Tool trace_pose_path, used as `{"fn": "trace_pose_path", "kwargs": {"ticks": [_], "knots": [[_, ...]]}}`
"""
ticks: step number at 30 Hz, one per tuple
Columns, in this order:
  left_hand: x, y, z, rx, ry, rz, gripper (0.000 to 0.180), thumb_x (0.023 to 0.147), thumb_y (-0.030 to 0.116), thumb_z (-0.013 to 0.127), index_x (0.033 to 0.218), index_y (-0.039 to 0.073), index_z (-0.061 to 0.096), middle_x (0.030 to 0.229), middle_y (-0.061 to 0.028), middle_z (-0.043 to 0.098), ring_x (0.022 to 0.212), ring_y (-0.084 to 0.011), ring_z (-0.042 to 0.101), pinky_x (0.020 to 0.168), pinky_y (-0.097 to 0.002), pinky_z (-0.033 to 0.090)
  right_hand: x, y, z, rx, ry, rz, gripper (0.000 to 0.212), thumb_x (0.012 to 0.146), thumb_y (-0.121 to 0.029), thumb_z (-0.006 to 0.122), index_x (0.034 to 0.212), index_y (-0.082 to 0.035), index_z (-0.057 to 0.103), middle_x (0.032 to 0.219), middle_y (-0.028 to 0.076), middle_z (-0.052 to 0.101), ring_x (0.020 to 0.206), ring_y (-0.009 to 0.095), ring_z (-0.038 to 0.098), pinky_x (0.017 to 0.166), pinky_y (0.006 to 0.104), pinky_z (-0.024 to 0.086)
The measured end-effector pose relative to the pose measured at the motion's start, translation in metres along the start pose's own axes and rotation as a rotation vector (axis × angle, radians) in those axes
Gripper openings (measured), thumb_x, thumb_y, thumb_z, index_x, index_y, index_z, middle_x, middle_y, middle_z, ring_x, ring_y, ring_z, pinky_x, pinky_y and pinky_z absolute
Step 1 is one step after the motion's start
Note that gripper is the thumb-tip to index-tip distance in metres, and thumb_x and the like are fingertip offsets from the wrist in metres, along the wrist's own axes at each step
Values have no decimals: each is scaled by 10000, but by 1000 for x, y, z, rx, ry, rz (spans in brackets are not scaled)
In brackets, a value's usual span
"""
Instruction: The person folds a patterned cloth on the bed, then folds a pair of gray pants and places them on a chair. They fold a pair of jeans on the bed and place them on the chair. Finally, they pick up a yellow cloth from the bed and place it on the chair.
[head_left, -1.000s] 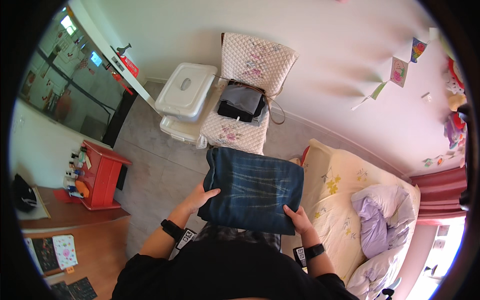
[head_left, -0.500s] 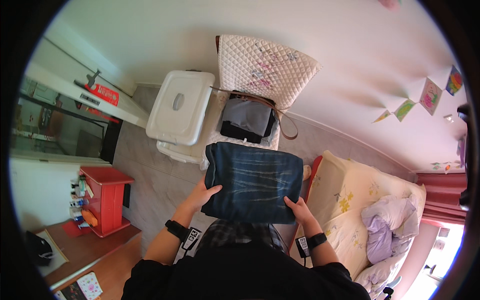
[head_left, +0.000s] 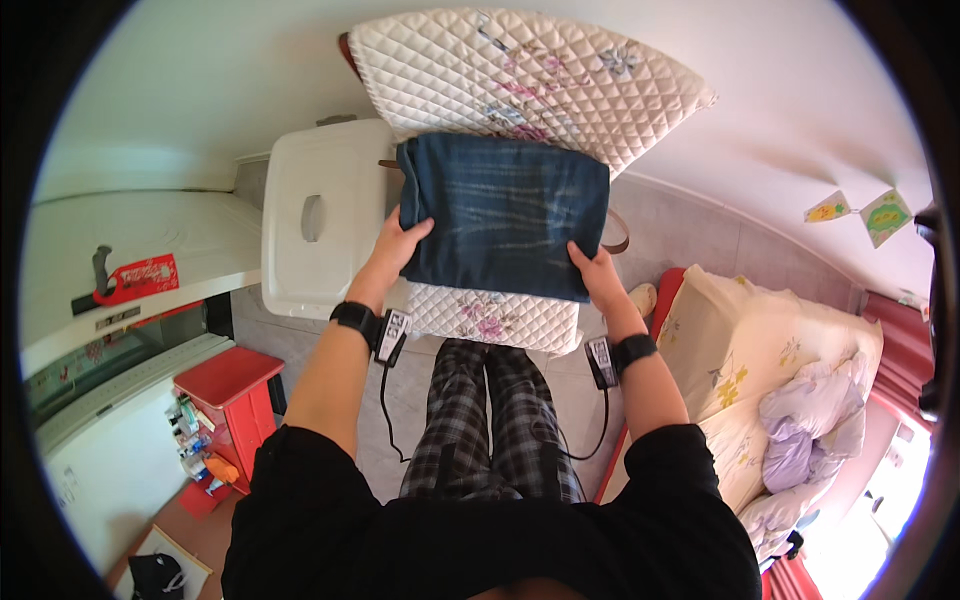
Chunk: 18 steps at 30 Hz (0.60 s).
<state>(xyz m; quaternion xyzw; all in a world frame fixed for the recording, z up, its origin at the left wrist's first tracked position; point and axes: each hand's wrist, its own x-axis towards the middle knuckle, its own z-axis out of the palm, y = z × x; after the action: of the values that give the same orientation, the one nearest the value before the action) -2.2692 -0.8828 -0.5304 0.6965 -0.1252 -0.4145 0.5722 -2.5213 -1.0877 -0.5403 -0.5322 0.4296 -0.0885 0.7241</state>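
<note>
Folded dark blue jeans (head_left: 505,215) with pale fade streaks are stretched flat between my hands. My left hand (head_left: 398,248) grips their left edge, thumb on top. On the opposite edge, my right hand (head_left: 597,274) pinches the denim the same way. The bundle is over a chair with a cream quilted, flower-patterned cover (head_left: 545,70); whether it rests on what lies beneath, I cannot tell. It hides the stack of dark and grey clothes on the seat. Part of a brown strap (head_left: 620,232) loops out beyond the right side.
A white lidded storage box (head_left: 335,215) stands against the chair's left side. To the right is a bed (head_left: 735,335) with a yellow floral sheet and a lilac quilt (head_left: 810,415). A red cabinet (head_left: 235,385) and an open door (head_left: 170,235) are at left.
I have come closer to the chair, and both hands have carried the folded jeans forward over its seat. The clothes stack, visible before, is now covered from view.
</note>
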Motion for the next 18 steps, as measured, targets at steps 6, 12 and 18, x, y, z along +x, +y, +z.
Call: {"fn": "trace_pose_path", "kwargs": {"ticks": [6,12,18], "knots": [[33,-27,5,210,196,-140,458,790,223,673,1140,-14,498,998,-108,623,899,-187,585,803,-293,446,35,23,6,12,80,58,355,873,-176,560,1177,-3,497,1046,61,598,924,135,545,816,275,423],[22,-5,26,1173,435,749,546,768,251,659,1256,131,444,1344,-112,362,1204,-279,372,982,-469,279,16,1,30,-889,624,-538,533,802,-181,597,1290,-106,398,1326,115,382,1207,268,364,978,451,279],[61,21,34,1403,14,733,615,814,471,530,1364,324,297,1423,-71,278,1299,-240,282,1026,-508,209,48,-21,55,-1318,379,-515,609,833,-419,517,1369,-261,278,1430,43,250,1318,256,219,1008,583,141]]}}
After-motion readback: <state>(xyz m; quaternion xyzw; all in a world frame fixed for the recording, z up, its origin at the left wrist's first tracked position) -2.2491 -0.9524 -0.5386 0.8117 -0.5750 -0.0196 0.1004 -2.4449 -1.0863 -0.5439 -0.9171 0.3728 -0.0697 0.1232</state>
